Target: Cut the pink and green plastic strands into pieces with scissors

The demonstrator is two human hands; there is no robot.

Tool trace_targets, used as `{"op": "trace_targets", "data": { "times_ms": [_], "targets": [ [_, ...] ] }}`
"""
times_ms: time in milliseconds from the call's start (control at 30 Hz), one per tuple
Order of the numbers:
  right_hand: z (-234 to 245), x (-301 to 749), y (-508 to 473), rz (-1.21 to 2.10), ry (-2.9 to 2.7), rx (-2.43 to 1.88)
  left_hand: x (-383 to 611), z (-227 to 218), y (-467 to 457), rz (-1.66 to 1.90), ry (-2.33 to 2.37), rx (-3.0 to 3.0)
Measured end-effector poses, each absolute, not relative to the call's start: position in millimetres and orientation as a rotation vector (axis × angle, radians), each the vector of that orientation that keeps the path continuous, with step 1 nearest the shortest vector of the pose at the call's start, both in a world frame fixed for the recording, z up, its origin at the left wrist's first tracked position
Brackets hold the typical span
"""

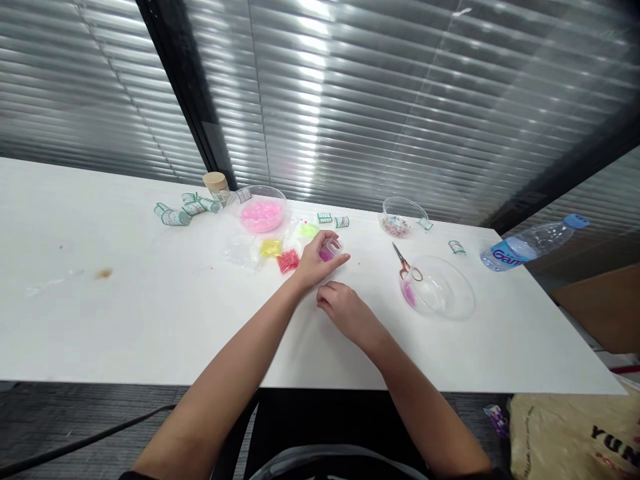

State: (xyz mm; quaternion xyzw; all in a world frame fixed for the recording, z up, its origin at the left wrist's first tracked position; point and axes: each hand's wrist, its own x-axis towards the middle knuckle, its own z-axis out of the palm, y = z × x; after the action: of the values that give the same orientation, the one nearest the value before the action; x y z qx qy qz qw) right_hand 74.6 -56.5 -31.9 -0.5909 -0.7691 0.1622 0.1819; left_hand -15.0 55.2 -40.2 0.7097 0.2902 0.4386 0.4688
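My left hand (pixel 316 261) is wrapped round a small clear cup (pixel 334 248) with purple contents, holding it at the table's middle. Just below and apart from it, my right hand (pixel 346 308) is closed, its fingers curled together; anything inside them is hidden. Left of the cup lie a red packet (pixel 289 261), a yellow packet (pixel 271 248) and a lime-green one (pixel 309 230). Behind these stands a clear bowl of pink pieces (pixel 262 217). To the right, scissors (pixel 404 265) with orange handles rest against a clear bowl (pixel 460 293) that has purple pieces at its left side.
Another clear bowl (pixel 400 208) with multicoloured bits stands at the back. A water bottle (pixel 533 244) leans at the right. Several green-and-white labelled rolls (pixel 175 217) lie at the left, near a jar with a wooden lid (pixel 216 183). Blinds (pixel 320 100) rise behind the white table (pixel 150 320).
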Motion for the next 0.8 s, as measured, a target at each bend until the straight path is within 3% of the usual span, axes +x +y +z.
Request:
{"op": "trace_targets", "data": {
  "times_ms": [233,533,700,800],
  "targets": [
    [-36.8,78.8,-55.2,0.449,-2.209,-1.526,-15.6,-39.9,54.5,1.061,0.724,1.737],
    [-48.1,87.9,-61.3,0.208,-2.357,-1.557,-15.8,-39.5,55.3,1.064,0.713,1.755],
    [-24.7,108.2,-73.6,0.264,-2.039,-1.390,-17.1,-39.7,54.6,1.051,0.725,1.815],
    [-1.8,121.5,-68.9,0.112,-1.728,-1.327,-16.4,-42.7,53.4,1.050,0.695,1.939]
  ]
}}
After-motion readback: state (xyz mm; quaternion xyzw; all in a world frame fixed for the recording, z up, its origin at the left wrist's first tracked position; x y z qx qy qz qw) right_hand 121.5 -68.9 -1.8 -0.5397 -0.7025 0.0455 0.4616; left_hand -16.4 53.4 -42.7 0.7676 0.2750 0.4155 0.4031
